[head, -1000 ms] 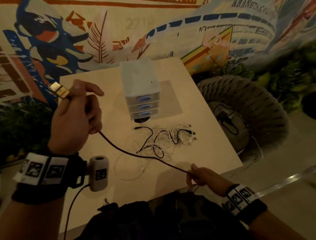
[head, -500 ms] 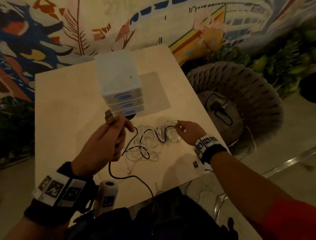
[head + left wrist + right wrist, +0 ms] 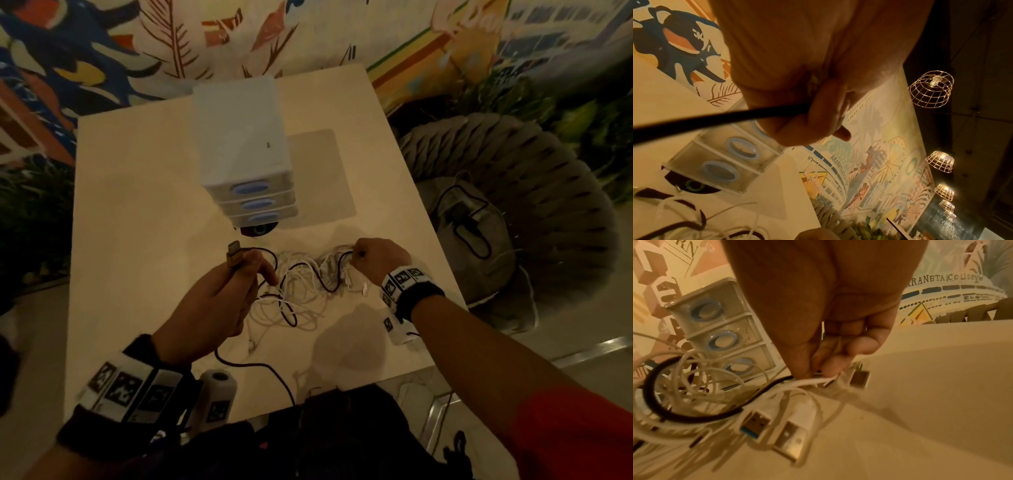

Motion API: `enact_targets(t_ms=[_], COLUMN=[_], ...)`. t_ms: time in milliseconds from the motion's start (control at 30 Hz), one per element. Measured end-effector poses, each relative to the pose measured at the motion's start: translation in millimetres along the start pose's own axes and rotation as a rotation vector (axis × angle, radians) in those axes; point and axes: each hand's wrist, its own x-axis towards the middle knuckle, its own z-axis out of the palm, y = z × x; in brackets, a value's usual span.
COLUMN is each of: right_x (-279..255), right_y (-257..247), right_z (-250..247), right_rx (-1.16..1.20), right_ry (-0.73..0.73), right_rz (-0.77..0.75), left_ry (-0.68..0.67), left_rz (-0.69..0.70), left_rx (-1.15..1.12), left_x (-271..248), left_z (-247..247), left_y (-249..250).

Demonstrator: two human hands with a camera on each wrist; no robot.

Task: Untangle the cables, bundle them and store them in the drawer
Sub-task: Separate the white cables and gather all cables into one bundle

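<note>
A tangle of white cables (image 3: pixel 301 294) lies on the light table (image 3: pixel 137 212) in front of a white three-drawer unit (image 3: pixel 245 154), all drawers closed. My left hand (image 3: pixel 222 298) grips a black cable (image 3: pixel 318 277) just below its gold plug (image 3: pixel 234 249); the wrist view shows the black cable (image 3: pixel 715 120) running through the fist. My right hand (image 3: pixel 375 260) is at the tangle's right edge. Its fingertips (image 3: pixel 826 369) pinch a small plug where the black cable (image 3: pixel 694 417) ends, with a white strand beside it. White USB plugs (image 3: pixel 789 439) lie just below.
A dark round object (image 3: pixel 255 229) sits under the drawer unit's front. A grey woven chair (image 3: pixel 531 192) holding a grey bag stands right of the table. Slack black cable (image 3: pixel 274 373) runs over the table's near edge. A painted wall is behind.
My left hand came down from its raised spot at the left to the tangle. My right hand left the cable's middle at the near edge and reached forward to pinch at the tangle's right side.
</note>
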Motion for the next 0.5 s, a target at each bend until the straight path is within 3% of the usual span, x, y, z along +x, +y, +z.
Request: enact_targets(t_ms=[133,233,367,500], right_x=[1.9,-5.6,-19.0,-26.9], right_y=[-0.8,-3.5,-10.2,-9.9], right_z=[-8.9,-19.8,-32.9,-30.5], right_rx=[0.020,0.177,0.527,0.566], right_ry=[0.042,0.104,0.025,-0.035], right_rz=[-0.129,-0.206,-0.214,-0.198], left_ry=[-0.012,-0.005,0.012,0.015], left_rz=[-0.004,0.019,0.058,0.065], left_rx=[0.034,0.083,0.214,0.273], left_x=[6.7,11.5,22.3,36.0], left_z=[2.8,4.8,7.9,16.4], left_y=[-1.4,-3.4,-8.1,-13.4])
